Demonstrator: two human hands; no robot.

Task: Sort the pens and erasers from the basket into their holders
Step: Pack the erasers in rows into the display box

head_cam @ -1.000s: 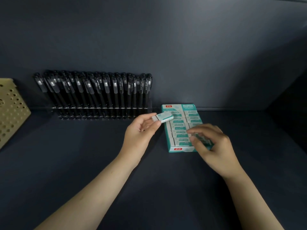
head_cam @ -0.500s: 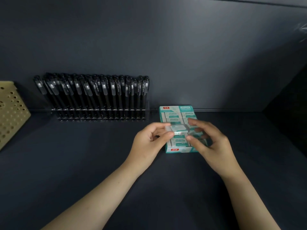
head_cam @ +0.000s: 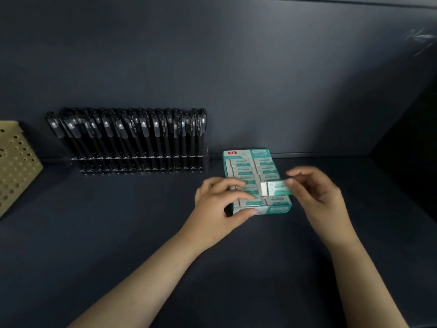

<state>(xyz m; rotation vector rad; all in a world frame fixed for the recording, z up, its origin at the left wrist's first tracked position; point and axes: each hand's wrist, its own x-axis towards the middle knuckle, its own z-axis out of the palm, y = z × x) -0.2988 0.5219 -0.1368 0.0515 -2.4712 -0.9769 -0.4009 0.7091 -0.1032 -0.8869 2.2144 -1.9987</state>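
A teal and white eraser box (head_cam: 248,154) lies on the dark shelf, filled with two columns of sleeved erasers. My right hand (head_cam: 321,200) pinches one loose eraser (head_cam: 275,188) by its right end, just above the box's right column. My left hand (head_cam: 221,204) grips the box's front left corner, thumb on its front wall and fingers over the erasers in the left column. Several black pens (head_cam: 132,140) stand in a clear holder at the back left.
A tan perforated basket (head_cam: 16,166) stands at the far left edge. The dark back wall (head_cam: 236,79) rises right behind the pen holder and box. A dark side wall (head_cam: 411,138) closes the shelf on the right.
The loose eraser passed from my left hand to my right hand and moved to the right over the box. My left hand dropped onto the box's front left corner.
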